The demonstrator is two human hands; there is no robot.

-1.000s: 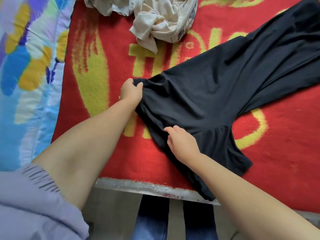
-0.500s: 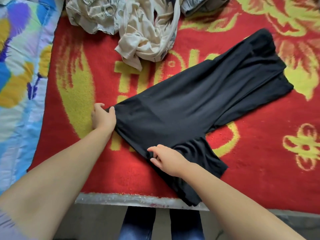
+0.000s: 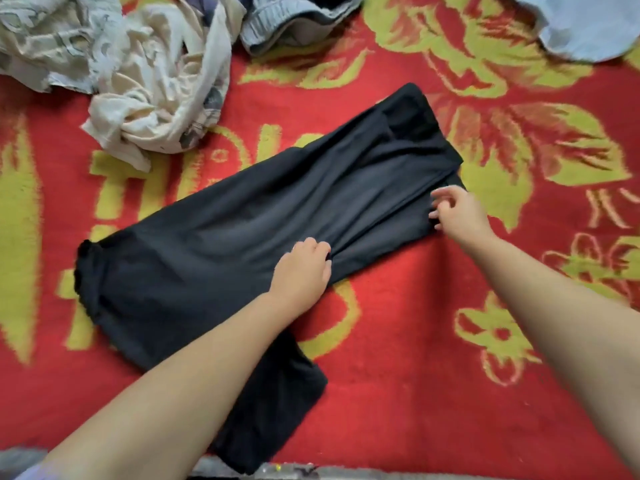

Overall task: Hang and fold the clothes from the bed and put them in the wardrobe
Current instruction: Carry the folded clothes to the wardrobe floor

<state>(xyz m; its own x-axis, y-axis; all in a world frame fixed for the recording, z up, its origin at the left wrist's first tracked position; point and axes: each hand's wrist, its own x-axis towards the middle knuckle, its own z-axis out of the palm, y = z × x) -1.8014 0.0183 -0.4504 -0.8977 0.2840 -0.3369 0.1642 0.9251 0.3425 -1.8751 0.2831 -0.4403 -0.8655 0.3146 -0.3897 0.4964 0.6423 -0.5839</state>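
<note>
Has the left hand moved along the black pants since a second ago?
Yes. The left hand has left the waistband end and now rests further along the black pants, further from the cream garment and nearer the right hand.

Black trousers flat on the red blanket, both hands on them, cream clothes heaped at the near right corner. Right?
Not quite. The cream clothes lie at the far left, as the head view shows. The rest holds: black trousers flat on the red blanket, left hand and right hand on them.

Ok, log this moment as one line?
step: folding black trousers on bed | left hand presses mid-leg | right hand pinches far end | cream clothes unfolded
</note>
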